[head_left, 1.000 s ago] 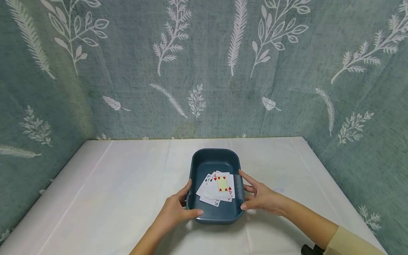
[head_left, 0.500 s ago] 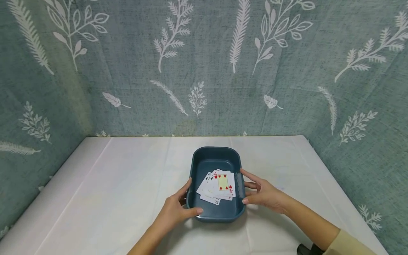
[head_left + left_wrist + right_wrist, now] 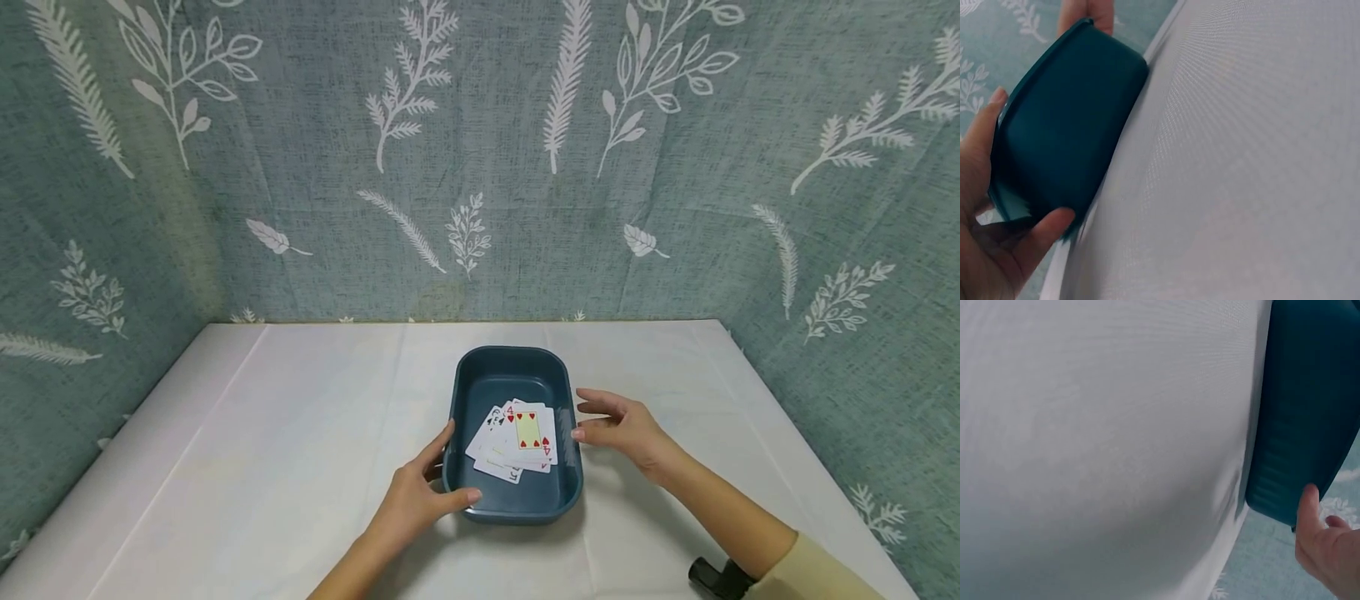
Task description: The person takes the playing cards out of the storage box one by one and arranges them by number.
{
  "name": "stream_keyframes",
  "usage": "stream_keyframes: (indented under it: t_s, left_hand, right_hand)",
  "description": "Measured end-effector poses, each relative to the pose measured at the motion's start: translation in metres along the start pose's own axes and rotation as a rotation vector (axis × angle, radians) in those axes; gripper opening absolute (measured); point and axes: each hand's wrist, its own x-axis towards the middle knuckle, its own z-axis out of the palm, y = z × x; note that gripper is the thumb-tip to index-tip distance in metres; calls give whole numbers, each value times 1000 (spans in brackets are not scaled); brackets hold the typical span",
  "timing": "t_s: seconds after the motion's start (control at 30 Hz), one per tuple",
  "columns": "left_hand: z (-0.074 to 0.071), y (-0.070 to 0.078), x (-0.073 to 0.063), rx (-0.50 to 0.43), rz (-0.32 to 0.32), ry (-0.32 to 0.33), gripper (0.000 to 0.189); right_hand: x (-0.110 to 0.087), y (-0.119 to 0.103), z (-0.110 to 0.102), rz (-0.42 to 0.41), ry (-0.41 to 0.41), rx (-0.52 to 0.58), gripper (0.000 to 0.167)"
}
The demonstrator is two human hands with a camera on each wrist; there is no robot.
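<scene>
A dark teal plastic bin sits on the white-covered table. Several playing cards lie fanned in a loose pile on its floor, a four of hearts on top. My left hand holds the bin's near left corner, thumb over the front rim and fingers along the left side. That grip also shows in the left wrist view, where the left hand cups the bin wall. At the right rim my right hand has loosely bent fingers, holding nothing. In the right wrist view a fingertip of the right hand overlaps the bin's end.
White cloth covers the table around the bin. Green leaf-patterned fabric walls the back and both sides. A black device sits at the right forearm by the beige sleeve.
My right hand has come off the bin's right side and shifted slightly away, its fingers drawing together. The left hand keeps its hold, and the bin and cards stay in place.
</scene>
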Motion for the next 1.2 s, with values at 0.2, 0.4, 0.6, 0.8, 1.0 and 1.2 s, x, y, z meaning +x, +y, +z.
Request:
stream_keyframes:
  t_s: [0.2, 0.4, 0.6, 0.8, 1.0, 1.2]
  left_hand:
    - [3, -9, -2, -59, -20, -19, 90]
    - [5, -24, -2, -153, 44, -20, 86]
    - [5, -34, 0, -255, 135, -46, 83]
    - [7, -37, 2, -275, 155, -53, 81]
    - [8, -37, 3, -278, 166, -58, 81]
    - [8, -35, 3, -265, 159, -48, 80]
  right_hand:
    - [4, 0, -2, -67, 36, 34, 67]
    - [8, -10, -3, -110, -6, 58, 65]
    - [17, -20, -4, -134, -44, 25, 65]
    - [27, -27, -3, -150, -84, -15, 69]
    - [40, -33, -1, -169, -145, -72, 67]
    - [53, -36, 1, -164, -225, -145, 64]
